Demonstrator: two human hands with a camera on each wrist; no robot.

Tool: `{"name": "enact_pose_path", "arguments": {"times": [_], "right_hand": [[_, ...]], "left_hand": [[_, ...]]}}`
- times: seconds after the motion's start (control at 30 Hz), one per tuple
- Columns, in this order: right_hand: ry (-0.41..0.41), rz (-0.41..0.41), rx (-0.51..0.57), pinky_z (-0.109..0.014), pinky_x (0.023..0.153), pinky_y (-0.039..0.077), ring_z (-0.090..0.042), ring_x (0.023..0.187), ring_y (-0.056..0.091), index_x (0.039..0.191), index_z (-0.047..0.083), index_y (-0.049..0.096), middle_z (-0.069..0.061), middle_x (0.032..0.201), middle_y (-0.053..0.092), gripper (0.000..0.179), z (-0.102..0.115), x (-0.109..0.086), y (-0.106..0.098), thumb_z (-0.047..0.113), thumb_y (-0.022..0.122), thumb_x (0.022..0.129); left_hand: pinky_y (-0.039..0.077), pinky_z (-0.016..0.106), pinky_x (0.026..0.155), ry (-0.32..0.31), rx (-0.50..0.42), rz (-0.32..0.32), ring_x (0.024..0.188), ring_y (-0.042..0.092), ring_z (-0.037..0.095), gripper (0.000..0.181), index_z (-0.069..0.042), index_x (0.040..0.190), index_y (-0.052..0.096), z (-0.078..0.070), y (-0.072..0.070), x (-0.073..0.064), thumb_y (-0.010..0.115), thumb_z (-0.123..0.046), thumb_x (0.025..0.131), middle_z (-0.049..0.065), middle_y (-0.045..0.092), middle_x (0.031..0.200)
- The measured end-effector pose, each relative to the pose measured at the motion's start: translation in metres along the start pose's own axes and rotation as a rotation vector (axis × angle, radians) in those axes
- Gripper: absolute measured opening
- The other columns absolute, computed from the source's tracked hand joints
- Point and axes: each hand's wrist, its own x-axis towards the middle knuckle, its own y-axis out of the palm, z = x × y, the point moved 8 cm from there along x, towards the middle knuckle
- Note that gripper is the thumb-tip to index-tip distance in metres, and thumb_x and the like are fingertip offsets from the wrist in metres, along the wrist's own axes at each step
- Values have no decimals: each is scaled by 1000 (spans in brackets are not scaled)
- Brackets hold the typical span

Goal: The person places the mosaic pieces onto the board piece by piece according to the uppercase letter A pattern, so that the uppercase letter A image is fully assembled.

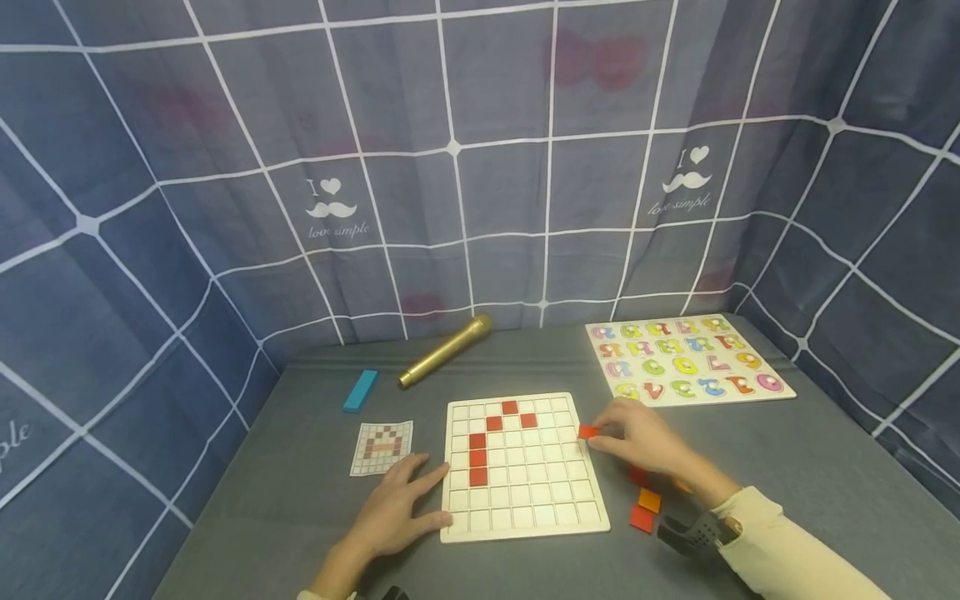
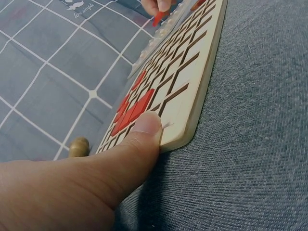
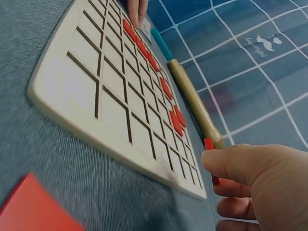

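A white square grid board point(image 1: 536, 487) lies on the dark cloth, with several red square tiles point(image 1: 477, 458) set in its cells. At the board's left edge rests my left hand point(image 1: 390, 508), thumb and fingertips touching the rim, fingers spread. My right hand point(image 1: 645, 437) pinches a red tile point(image 1: 587, 432) between thumb and fingers, just over the board's right edge. In the right wrist view that tile point(image 3: 211, 162) is seen edge-on. Below the right hand lie loose red tiles point(image 1: 641, 519) and an orange tile point(image 1: 649, 500), partly hidden by the forearm.
Left of the board lies a small pattern card point(image 1: 382, 450), with a blue block point(image 1: 361, 391) behind it. A gold microphone-shaped stick point(image 1: 446, 352) lies at the back. A number puzzle board point(image 1: 686, 362) sits at the back right, before the checked curtain point(image 1: 502, 200).
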Motion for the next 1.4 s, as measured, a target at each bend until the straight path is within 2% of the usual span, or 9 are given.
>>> {"name": "enact_pose_path", "arguments": {"times": [0.27,0.47,0.6,0.77,0.97,1.4], "right_hand": [[-67,63,40,-28,74,51,-11,84,60,91,15,76,6,90,65,18,16,16,23,31,77,83],[-73,102,54,-26,73,50,-10,84,59,96,12,76,4,93,65,20,21,23,34,29,74,86],[-82,119,22,-25,73,49,-9,84,58,99,12,75,4,94,65,20,23,26,40,29,74,87],[-109,134,-22,-28,75,50,-11,85,59,98,13,75,4,93,65,18,27,29,45,29,72,89],[-94,173,-37,-29,76,51,-11,86,57,98,12,74,4,92,65,18,27,30,49,28,71,89],[-100,159,-69,-34,79,52,-15,90,59,97,14,74,2,95,67,16,30,31,50,27,72,88]], "left_hand": [[40,66,103,-4,-1,17,139,38,45,73,-21,142,54,1,2,0,70,-58,82,20,45,148],[39,65,104,-11,1,20,139,38,44,73,-22,143,54,0,1,1,70,-59,82,19,45,148],[40,65,104,-8,-1,13,139,39,44,72,-21,142,54,-1,0,0,71,-57,82,20,45,148],[40,65,104,-13,1,14,139,39,44,72,-21,142,54,-1,0,0,71,-57,82,19,45,148],[39,65,105,-16,2,22,139,38,44,72,-22,142,54,-1,1,0,71,-57,82,19,45,148],[39,65,104,-12,4,24,139,38,44,73,-22,143,54,-1,0,-1,71,-58,81,19,45,148]]}}
